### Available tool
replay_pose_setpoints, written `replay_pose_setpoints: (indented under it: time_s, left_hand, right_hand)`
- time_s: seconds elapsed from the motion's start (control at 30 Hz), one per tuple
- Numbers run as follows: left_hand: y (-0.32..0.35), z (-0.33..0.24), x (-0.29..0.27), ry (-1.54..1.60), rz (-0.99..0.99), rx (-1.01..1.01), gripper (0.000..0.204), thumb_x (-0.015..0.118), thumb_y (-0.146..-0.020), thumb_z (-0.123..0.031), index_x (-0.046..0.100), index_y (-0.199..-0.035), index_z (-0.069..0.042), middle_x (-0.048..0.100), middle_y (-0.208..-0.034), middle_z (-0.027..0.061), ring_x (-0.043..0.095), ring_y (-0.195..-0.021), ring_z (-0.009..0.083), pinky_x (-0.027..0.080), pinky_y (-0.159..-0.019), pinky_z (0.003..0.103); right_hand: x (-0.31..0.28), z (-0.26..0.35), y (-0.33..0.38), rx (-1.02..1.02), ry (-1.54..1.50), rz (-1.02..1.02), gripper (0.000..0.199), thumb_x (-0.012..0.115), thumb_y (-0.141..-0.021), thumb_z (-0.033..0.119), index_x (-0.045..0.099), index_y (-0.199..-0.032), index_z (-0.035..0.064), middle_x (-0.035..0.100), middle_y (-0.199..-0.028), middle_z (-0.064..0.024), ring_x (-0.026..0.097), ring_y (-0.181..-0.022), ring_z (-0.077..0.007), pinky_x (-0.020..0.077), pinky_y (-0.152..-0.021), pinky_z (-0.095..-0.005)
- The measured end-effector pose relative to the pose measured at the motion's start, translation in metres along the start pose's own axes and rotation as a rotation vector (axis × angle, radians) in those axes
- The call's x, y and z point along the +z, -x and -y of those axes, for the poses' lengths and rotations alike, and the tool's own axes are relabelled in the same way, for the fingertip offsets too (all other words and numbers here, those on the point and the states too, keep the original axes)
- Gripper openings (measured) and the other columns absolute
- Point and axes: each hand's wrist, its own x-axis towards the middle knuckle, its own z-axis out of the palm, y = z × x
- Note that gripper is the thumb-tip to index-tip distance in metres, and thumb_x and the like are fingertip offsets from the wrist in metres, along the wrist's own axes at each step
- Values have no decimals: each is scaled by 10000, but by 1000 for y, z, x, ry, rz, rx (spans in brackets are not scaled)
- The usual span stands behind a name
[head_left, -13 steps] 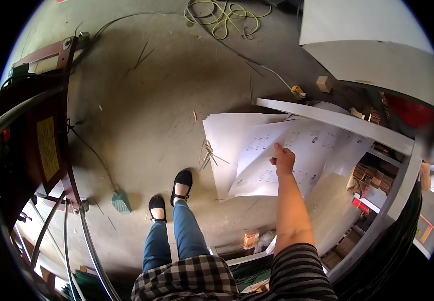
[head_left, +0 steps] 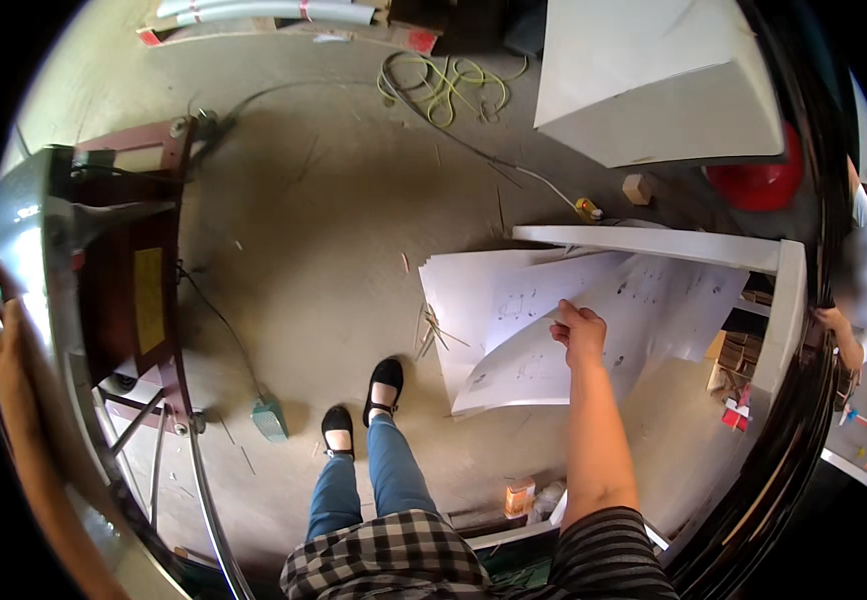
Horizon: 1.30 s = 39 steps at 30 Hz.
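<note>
**Right hand pinches the top white sheet on the stack**

The right hand (head_left: 580, 335) reaches forward from the lower edge, arm nearly straight, and is closed in a pinch on the upper edge of a large white sheet (head_left: 538, 365). This sheet is the top one of a stack of sheets (head_left: 463, 290) that lies fanned out on a low white table (head_left: 653, 243), ahead and slightly to the right of the person's body. The gripped sheet is lifted at the pinched edge and curls, its lower left corner hanging down toward the floor (head_left: 333, 250). Small dark printed marks or holes show on it; what they are is too small to tell.

The sheet's long axis runs roughly from lower left to upper right, across the line of the forearm. The hand holds it near the middle of the upper edge, so most of the sheet hangs on the near side, toward the person. More sheets spread away to the right (head_left: 683, 295), beyond the hand, under the table's white rail.

Only the right hand is anywhere near the sheets. A skin-coloured shape at the far left rim may be the person's left arm (head_left: 8, 380), but it is warped by the lens; the left hand itself cannot be made out, and whether it is open or closed cannot be told.

Below, the person's feet in black shoes (head_left: 363, 400) stand just left of the stack. A dark red machine (head_left: 133, 290) with a green pedal (head_left: 270, 420) stands to the left, well apart from the sheets. Another person's hand (head_left: 833, 325) shows at the right rim.
</note>
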Motion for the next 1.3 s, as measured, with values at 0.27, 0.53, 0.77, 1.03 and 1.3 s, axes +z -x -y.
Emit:
replay_pose_setpoints:
  time_s: [0.27, 0.53, 0.77, 1.03, 1.3]
  left_hand:
    - [41, -15, 21, 97, -101, 418, 531, 510, -673, -158, 304, -1143, -23, 327, -1170, 109, 329, -1054, 229, 251, -876, 319]
    - [218, -106, 64, 326, 670, 427, 629, 636, -573, -203, 349, -1110, -43, 452, -1018, 135, 402, -967, 279, 326, -803, 343]
    - [197, -122, -14, 525, 349, 402, 216, 549, -623, -21, 554, -835, -66, 558, -760, 112, 530, -643, 250, 430, -579, 267]
    - [209, -92, -189, 727, -118, -396, 138, 524, -679, -43, 549, -805, 7, 557, -709, 49, 512, -603, 108, 424, -551, 229]
    - [356, 93, -269, 857, -700, -582, 267, 513, -648, -30, 495, -904, 42, 538, -822, 91, 514, -709, 166, 403, -644, 256]
  right_hand:
    - [3, 85, 84, -113, -447, 341, 194, 466, -751, 173, 458, -699, -14, 477, -594, -83, 444, -442, -135, 344, -346, -244]
    - [-20, 178, 233, -335, -389, 721, 217, 472, -698, 167, 469, -706, -50, 465, -507, -111, 418, -354, -163, 315, -296, -257]
    - [7, 263, 324, -556, -684, 959, 227, 444, -679, 162, 445, -717, -62, 480, -574, -162, 441, -374, -189, 371, -320, -261]
    - [74, 313, 421, -972, -494, 1855, 524, 555, -665, 249, 368, -1052, -50, 464, -979, -197, 534, -739, -253, 439, -651, -335]
    - [115, 148, 388, -1538, 596, 1291, 489, 567, -650, 282, 417, -1058, 58, 396, -1087, -142, 385, -978, -275, 327, -790, -364]
